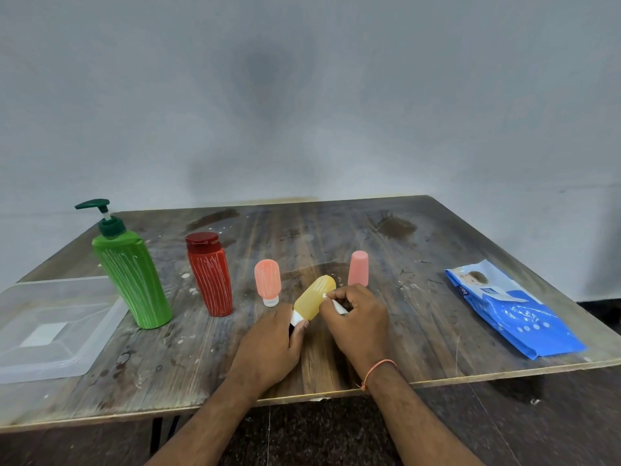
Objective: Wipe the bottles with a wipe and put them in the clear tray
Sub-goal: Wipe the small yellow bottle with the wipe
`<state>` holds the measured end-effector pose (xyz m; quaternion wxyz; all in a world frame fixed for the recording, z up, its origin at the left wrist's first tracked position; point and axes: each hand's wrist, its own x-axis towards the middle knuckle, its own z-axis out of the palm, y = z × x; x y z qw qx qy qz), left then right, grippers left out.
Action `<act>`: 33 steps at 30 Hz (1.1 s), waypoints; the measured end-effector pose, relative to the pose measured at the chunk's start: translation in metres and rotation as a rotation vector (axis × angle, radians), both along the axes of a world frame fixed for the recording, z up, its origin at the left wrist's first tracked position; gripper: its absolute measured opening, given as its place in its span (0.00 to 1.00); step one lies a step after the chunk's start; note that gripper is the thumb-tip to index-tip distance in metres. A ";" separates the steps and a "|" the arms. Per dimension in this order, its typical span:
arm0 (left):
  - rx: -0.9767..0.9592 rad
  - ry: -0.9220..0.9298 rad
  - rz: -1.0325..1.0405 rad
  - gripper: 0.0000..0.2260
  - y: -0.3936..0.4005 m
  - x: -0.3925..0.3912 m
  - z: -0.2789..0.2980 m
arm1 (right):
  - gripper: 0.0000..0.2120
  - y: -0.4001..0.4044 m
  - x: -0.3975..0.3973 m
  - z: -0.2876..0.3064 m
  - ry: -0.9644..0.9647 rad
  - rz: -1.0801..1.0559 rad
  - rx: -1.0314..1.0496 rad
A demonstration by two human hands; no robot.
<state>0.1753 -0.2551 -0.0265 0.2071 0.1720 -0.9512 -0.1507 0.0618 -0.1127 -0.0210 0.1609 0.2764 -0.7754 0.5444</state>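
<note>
Yellow bottle (315, 297), near the table's (437, 237) front edge, is gripped at its cap end by the left hand (270, 344) while the right hand (356, 317) pinches a white marker-like stick (337, 306) against it; brace it firmly.

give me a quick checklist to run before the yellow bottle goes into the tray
1. Left hand has a grip on the yellow bottle at its white cap end: ok.
2. Right hand holds a wipe on the bottle: cannot tell; it pinches a small white object, too hidden to identify.
3. Yellow bottle free of white streaks: cannot tell, hands hide part.
4. Clear tray has room: ok, nothing shows inside.
5. Path to the tray: not ok, green pump bottle and red bottle stand between.
6. Wipes pack on the table: ok.
</note>
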 end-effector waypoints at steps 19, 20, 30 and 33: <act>-0.024 0.026 0.025 0.11 0.001 -0.002 -0.005 | 0.01 0.003 0.003 0.001 0.079 0.048 0.030; -0.026 0.023 0.030 0.12 0.002 -0.002 -0.005 | 0.01 0.002 0.003 0.000 0.072 0.033 0.032; -0.064 0.032 0.068 0.12 0.005 0.001 -0.003 | 0.02 0.001 0.002 -0.001 0.118 0.040 0.020; -0.078 0.020 0.085 0.13 0.006 0.001 -0.002 | 0.03 -0.001 0.000 -0.001 0.058 -0.029 -0.013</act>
